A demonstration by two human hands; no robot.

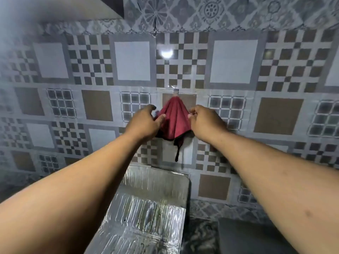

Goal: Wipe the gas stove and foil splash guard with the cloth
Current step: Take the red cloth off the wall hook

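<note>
Head cam: your red cloth [173,119] is hanging off a small hook [175,91] on the tiled wall [236,61], right above the foil splash guard [146,204]. Your left hand [145,123] has its thumb on the cloth's left edge with the fingers curled beside it; can't tell if it's really gripping. Your right hand [205,121] is pinching the right edge. The stove isn't in view. If you're taking it down, I'd lift the cloth up off the hook rather than yank it down, since that stick-on mount looks like it could peel. Watch the dangling black loop [177,153] too.
</note>
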